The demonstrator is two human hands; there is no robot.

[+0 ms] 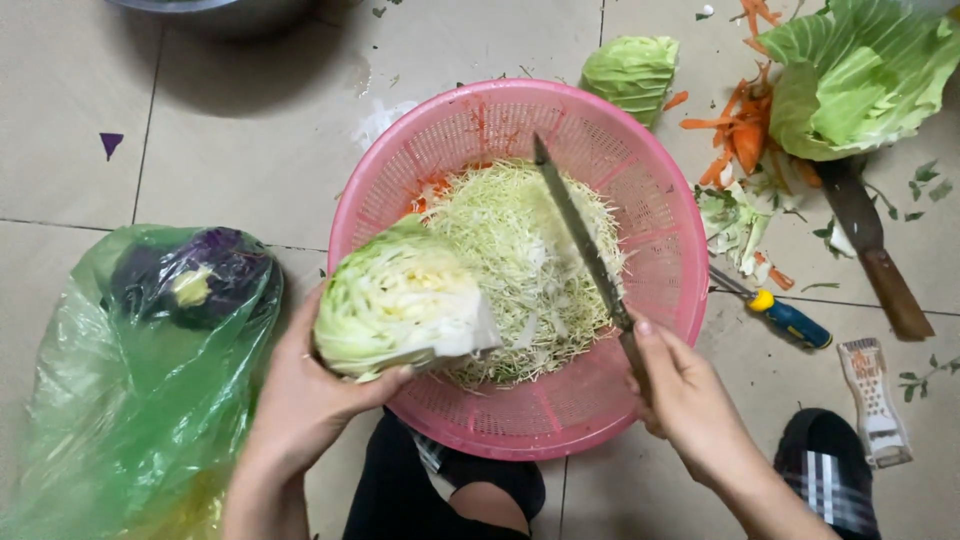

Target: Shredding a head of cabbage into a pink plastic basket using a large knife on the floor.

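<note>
Fingers of the left hand (pixel 300 395) clamp a pale green cut cabbage wedge (pixel 400 305) over the round pink plastic colander's (pixel 660 290) near rim; the right hand (pixel 690 400) grips a long steel-bladed knife (pixel 580 235) above the shredded cabbage heap (pixel 530 270).

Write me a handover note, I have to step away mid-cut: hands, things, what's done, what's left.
Left hand holds a cut cabbage chunk over the pink basket.
Right hand grips a long knife, blade over the basket.
Done: a heap of shreds lies in the basket, some carrot under it.
Left: the held chunk, plus a cabbage piece and loose leaves on the floor.
</note>
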